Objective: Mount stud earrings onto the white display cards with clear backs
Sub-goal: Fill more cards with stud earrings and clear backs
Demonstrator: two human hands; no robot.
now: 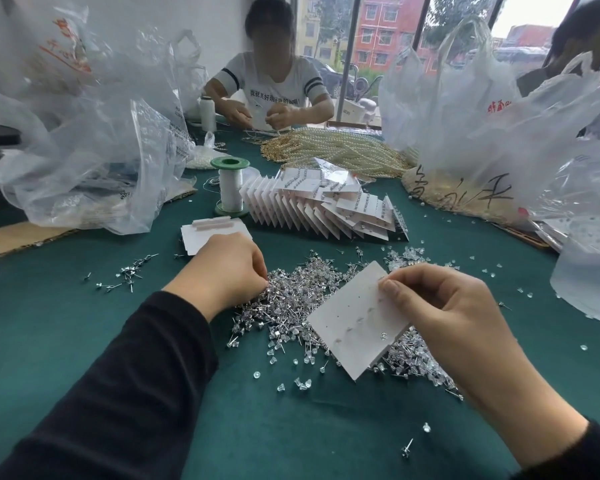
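My right hand (440, 306) pinches a white display card (354, 320) by its right edge and holds it tilted above a heap of silver stud earrings (291, 292). The card has a few studs pushed through it. My left hand (226, 268) reaches into the left side of the heap with its fingertips curled among the studs; what they hold is hidden. Clear backs (302, 382) lie scattered on the green cloth in front of the heap.
A fanned stack of filled cards (312, 206) lies behind the heap, blank cards (215, 230) to its left, a green thread spool (230, 185) further back. Plastic bags (94, 140) crowd both sides. Pearl strands (329, 150) lie before a person opposite.
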